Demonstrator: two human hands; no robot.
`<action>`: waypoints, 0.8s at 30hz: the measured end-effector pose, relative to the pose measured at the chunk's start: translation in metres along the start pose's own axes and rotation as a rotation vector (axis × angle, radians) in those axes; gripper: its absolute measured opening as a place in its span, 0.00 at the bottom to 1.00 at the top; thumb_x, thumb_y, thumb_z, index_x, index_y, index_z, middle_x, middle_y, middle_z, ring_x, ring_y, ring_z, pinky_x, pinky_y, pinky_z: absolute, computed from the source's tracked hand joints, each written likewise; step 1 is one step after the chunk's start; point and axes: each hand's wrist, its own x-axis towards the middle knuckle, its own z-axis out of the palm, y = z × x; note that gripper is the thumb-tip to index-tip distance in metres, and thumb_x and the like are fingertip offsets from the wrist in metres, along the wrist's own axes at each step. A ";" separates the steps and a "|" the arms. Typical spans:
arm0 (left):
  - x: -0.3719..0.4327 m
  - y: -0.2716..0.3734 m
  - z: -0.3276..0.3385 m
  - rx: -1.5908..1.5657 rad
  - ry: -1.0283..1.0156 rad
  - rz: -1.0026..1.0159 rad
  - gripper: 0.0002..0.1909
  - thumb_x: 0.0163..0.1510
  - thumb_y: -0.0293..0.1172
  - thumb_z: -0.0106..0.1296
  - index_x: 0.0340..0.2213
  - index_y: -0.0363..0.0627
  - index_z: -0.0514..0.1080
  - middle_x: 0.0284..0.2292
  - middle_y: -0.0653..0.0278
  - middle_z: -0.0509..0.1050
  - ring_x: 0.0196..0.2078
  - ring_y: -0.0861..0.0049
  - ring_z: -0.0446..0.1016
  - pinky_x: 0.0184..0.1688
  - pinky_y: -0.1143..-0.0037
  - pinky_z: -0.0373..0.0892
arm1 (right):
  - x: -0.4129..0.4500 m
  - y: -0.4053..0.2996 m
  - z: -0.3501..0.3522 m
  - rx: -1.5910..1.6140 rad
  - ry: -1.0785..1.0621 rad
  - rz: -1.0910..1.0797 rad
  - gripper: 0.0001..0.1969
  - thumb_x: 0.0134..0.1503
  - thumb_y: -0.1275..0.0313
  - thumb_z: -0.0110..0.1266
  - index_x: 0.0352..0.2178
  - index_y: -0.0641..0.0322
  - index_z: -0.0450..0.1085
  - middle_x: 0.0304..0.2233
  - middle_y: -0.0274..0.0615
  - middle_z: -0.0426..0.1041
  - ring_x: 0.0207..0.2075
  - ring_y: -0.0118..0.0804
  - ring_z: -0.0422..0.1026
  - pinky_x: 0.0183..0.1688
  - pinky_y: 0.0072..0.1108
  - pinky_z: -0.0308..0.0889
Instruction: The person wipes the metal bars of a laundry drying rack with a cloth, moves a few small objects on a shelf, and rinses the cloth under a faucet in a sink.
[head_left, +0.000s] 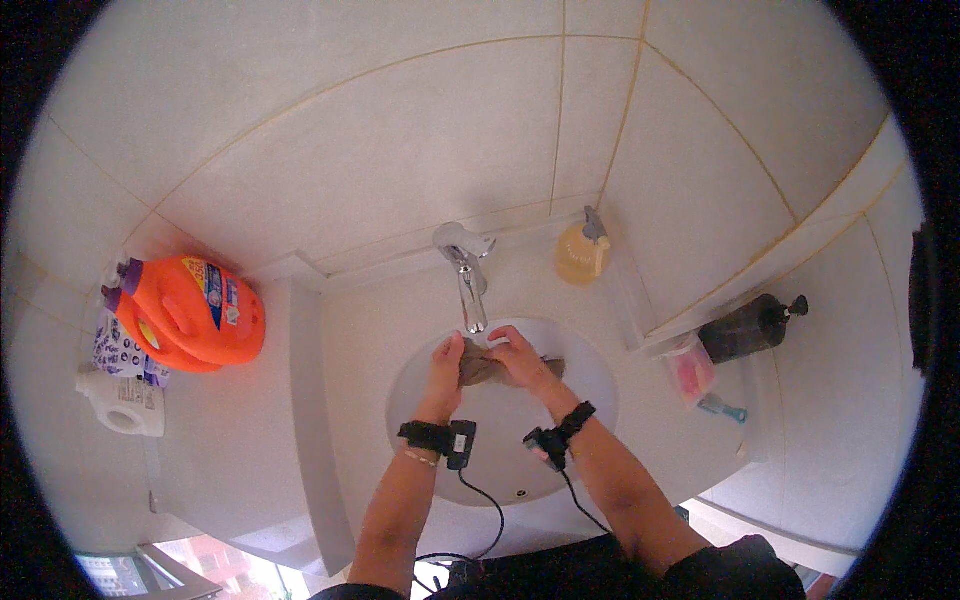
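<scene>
A crumpled brown-grey cloth (480, 365) is held between my two hands over the white oval washbasin (495, 465), just below the spout of the chrome faucet (472, 300). My left hand (448, 367) grips its left end, thumb towards the faucet. Fingers bent, my right hand (517, 360) pinches the cloth near its middle, and part of the cloth hangs out to the right behind that hand. Whether water is flowing from the spout cannot be told. Each wrist wears a black strap with a small device and a cable.
An orange detergent jug (187, 311) and a white jug (124, 405) stand on the raised ledge at left. Behind the basin at right is a spray bottle with yellowish liquid (581, 255). A dark pump bottle (742, 330), a pink container (691, 373) and a teal-handled brush (724, 409) are farther right.
</scene>
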 end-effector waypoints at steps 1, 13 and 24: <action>-0.003 0.007 -0.011 -0.027 -0.070 -0.027 0.13 0.59 0.39 0.44 0.36 0.40 0.68 0.30 0.68 0.71 0.32 0.83 0.70 0.33 0.79 0.69 | -0.001 -0.018 0.000 0.004 -0.017 0.004 0.18 0.54 0.57 0.49 0.33 0.64 0.68 0.22 0.35 0.72 0.25 0.29 0.69 0.27 0.25 0.64; -0.006 0.030 -0.035 0.455 -0.275 -0.037 0.29 0.44 0.22 0.60 0.49 0.42 0.64 0.41 0.61 0.71 0.43 0.73 0.70 0.46 0.73 0.68 | 0.005 -0.032 -0.032 0.013 -0.262 0.017 0.17 0.44 0.65 0.62 0.35 0.62 0.70 0.29 0.32 0.73 0.27 0.23 0.68 0.30 0.18 0.62; -0.014 0.026 -0.041 1.331 -0.269 0.114 0.16 0.41 0.37 0.61 0.27 0.36 0.74 0.29 0.50 0.74 0.31 0.61 0.72 0.34 0.71 0.68 | 0.012 -0.058 -0.043 -0.261 -0.035 -0.118 0.16 0.37 0.70 0.67 0.26 0.59 0.67 0.20 0.30 0.67 0.24 0.24 0.63 0.29 0.18 0.62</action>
